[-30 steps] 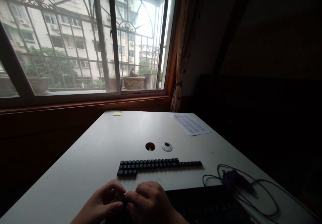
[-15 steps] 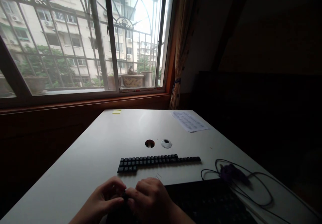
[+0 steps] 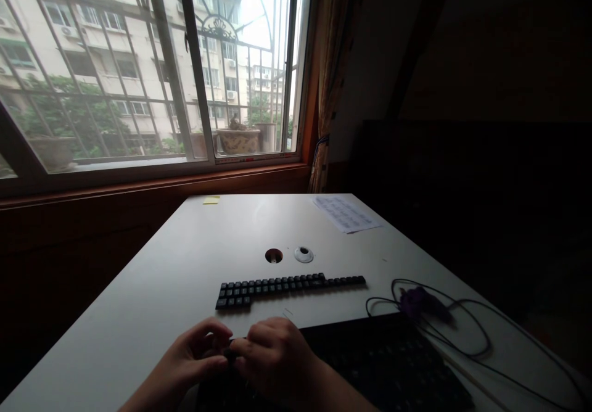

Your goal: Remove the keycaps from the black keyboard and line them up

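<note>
Over the left end of a black keyboard (image 3: pixel 361 350), my left hand (image 3: pixel 197 350) curls with thumb and forefinger closed on a small dark piece, apparently a keycap (image 3: pixel 227 352). My right hand (image 3: pixel 282 356) meets it there, its fingertips closed at the same piece and partly hiding it. Beyond the hands lie black keycaps (image 3: pixel 272 285) set side by side in rows on the white table, with a shorter row at the front left. Much of the keyboard is dark, and the hands cover its left part.
A dark cable (image 3: pixel 485 332) loops around a purple bundle (image 3: pixel 425 304) at the right. Farther back are a cable hole (image 3: pixel 274 256), its white cover (image 3: pixel 304 254), printed sheets (image 3: pixel 349 213) and a yellow note (image 3: pixel 211 200). A barred window (image 3: pixel 152 79) stands behind the table (image 3: pixel 152 276).
The view has shifted slightly, so the table and keycaps sit a little higher in the picture. My hands stay together over the keyboard, with hardly any change in grip.
</note>
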`<state>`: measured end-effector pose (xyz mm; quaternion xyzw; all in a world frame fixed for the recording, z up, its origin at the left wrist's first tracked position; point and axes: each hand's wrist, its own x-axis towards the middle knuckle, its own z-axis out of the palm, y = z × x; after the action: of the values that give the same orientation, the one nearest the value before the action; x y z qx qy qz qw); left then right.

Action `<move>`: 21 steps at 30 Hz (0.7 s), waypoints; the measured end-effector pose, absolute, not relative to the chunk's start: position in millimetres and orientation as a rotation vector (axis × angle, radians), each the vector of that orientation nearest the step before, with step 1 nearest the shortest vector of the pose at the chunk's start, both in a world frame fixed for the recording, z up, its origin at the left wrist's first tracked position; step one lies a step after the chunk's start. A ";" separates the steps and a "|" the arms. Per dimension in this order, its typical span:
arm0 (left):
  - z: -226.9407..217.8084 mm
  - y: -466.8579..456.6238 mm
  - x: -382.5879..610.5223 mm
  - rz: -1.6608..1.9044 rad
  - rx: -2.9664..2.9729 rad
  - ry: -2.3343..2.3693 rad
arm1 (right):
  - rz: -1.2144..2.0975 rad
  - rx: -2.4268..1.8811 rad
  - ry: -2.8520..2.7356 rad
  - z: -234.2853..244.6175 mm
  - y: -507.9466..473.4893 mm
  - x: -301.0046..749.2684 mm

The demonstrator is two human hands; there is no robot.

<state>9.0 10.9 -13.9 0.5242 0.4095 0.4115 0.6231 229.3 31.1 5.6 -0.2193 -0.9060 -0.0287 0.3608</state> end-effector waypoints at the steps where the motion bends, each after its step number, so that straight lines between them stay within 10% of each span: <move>1: -13.6 10.7 9.3 0.949 1.188 0.947 | -0.077 -0.568 -2.337 6.4 30.9 229.3; 21: -12.4 10.5 7.8 0.942 1.230 0.966 | -0.108 -0.583 -2.345 9.3 30.3 229.5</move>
<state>7.8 10.5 -12.4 0.5332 0.4185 0.4081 0.6116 229.5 30.3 9.3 -0.2253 -0.9069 -0.0420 0.3535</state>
